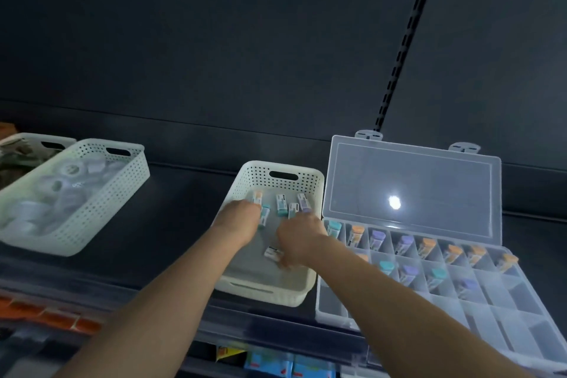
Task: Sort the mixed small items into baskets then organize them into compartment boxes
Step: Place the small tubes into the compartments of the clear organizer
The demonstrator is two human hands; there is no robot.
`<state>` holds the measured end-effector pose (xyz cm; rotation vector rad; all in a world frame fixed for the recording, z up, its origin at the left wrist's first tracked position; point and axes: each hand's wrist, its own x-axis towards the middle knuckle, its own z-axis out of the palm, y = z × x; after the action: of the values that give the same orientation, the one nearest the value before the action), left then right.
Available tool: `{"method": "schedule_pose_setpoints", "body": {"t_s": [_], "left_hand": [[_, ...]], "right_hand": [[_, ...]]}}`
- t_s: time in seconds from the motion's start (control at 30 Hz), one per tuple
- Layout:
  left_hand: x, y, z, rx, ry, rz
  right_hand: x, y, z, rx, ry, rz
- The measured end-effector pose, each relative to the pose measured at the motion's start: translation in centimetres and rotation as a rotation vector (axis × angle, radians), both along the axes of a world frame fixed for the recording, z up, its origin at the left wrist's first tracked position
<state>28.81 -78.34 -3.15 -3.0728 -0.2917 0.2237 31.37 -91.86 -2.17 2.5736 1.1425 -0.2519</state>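
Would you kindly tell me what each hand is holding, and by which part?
The right hand seems to pinch a small white item by one end, though it is blurred. Whether the left hand holds anything cannot be told.

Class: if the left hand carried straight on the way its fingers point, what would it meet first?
Most likely the orange-capped item just beyond the left hand, inside the white basket; depth is blurred, so they may already touch.

Single head cam, wide-angle, faces forward and down at the shelf (171, 224). Close range: white basket (313, 181) centre frame, compartment box (478, 279) right, back panel (214, 40) fills top.
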Motion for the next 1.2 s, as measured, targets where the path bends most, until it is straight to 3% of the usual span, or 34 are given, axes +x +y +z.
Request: {"method": "schedule_pose_setpoints", "body": {"t_s": [0.13,0.27,0.47,0.53,0.7,0.83,0.93,1.2], "left_hand": [[1.2,0.6,-0.6,-0.002,-0.081,-0.051],[1.7,0.9,-0.5,-0.115,-0.136,-0.051],[1.7,1.5,0.8,-0.739,-0.284,0.12],[1.6,1.0,1.5,-0.828,-0.323,0.147],[1.4,-2.3,3.4,-0.911,-0.576,0.08],[1.5,-6.8,4.6,-0.87,-0.65,-0.064],[1.5,-11.3,5.2,-0.81,-0.682,-0.167],[1.7,-23.8,5.0,-0.957,-0.703,-0.177]], "right_hand": [[0.3,0.8,-0.3,0.011,0.061,-0.055],[0.8,0.9,0.3,0.168,0.119,-0.091],[1.2,-1.1,2.0,0.547,0.175,-0.18],[1.4,-2.3,2.5,0.69,0.165,-0.253],[1.7,-6.3,3.5,0.965,0.084,-0.398],[1.6,-10.9,4.3,1.097,0.029,-0.408],[1.6,-15.1,4.6,1.143,-0.009,-0.426],[2.0,-27.6,5.1,1.133,-0.053,-0.46]]}}
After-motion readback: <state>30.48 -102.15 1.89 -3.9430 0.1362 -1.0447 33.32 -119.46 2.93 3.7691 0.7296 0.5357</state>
